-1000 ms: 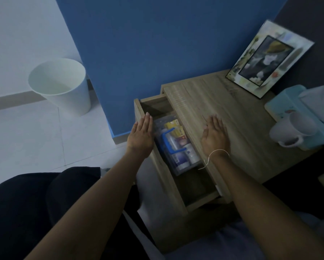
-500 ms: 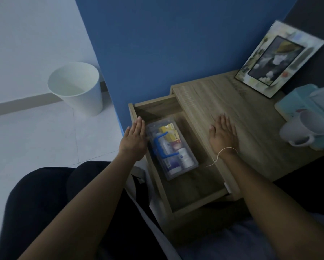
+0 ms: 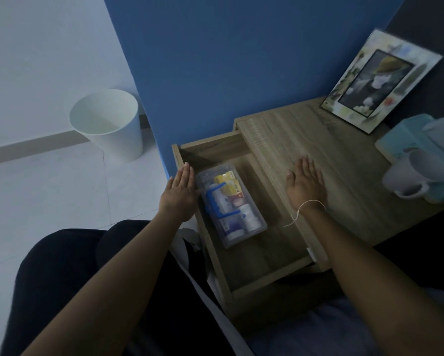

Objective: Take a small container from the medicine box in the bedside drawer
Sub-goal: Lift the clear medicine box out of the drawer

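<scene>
Dim room, head view looking down. 1 bedside table (image 3: 344,160), wood-grain top, set against a blue wall. 1 drawer (image 3: 246,258) pulled well out toward the person.

Inside the drawer: 1 clear plastic medicine box (image 3: 230,205) with 1 blue handle (image 3: 215,201) on its lid, lying in the far half of the drawer, near the front panel, angled a little. Lid on. Through the lid: 2 yellow packs, at least 2 white small containers (image 3: 249,218), 1 purple-labelled item; exact count hard to read through the plastic.

2 bare hands in view. Left hand (image 3: 178,196): flat, fingers straight and together, holding nothing, laid on the drawer's front panel just beside the box. Right hand (image 3: 305,185): flat, palm down, fingers spread slightly, holding nothing, resting on the tabletop near the drawer edge. 1 thin white string (image 3: 307,208) around the right wrist, loose end trailing.

On the tabletop: 1 picture frame (image 3: 381,80) leaning at the back, 1 white mug (image 3: 416,176) on its side at the right, 1 light blue tissue box (image 3: 406,140) behind the mug.

On the floor: 1 white bin (image 3: 110,129) by the wall, well apart from the table.
</scene>
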`<state>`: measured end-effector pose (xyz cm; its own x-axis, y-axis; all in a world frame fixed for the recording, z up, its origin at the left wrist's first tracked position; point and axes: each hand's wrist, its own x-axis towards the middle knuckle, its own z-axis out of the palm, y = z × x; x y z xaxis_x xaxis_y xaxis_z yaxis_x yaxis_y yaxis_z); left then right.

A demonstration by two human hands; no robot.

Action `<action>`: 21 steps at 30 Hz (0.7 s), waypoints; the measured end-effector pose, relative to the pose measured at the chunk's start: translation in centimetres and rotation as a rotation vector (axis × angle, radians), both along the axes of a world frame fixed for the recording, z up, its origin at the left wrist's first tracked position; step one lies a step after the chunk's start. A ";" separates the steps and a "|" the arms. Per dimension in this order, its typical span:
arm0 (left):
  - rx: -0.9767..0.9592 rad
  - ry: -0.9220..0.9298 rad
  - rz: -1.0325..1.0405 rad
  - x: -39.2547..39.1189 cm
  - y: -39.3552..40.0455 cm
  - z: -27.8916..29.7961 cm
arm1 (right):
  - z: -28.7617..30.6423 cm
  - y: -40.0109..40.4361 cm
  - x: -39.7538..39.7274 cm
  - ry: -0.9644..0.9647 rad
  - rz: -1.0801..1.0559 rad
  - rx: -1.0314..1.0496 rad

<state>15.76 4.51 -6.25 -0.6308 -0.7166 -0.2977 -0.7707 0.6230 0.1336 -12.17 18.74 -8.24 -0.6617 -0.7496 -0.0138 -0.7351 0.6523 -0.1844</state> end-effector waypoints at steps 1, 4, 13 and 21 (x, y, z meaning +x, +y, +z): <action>-0.005 -0.020 0.002 -0.2 0.0 0.0 | 0.3 0.0 0.0 -0.026 -0.002 -0.003; -0.037 -0.034 0.015 -0.9 0.1 0.1 | 1.7 0.2 0.6 -0.177 -0.029 -0.143; 0.028 0.133 -0.075 -5.9 -1.3 -0.5 | 1.4 -0.1 12.2 -0.269 0.217 -0.341; 0.105 0.181 -0.028 -8.4 -4.0 -2.9 | -4.9 1.2 14.7 -0.301 0.069 0.014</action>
<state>7.40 0.55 -9.18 -0.7002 -0.6689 -0.2495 -0.7106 0.6195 0.3335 2.50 19.93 -13.17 -0.5739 -0.7910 -0.2121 -0.6913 0.6068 -0.3923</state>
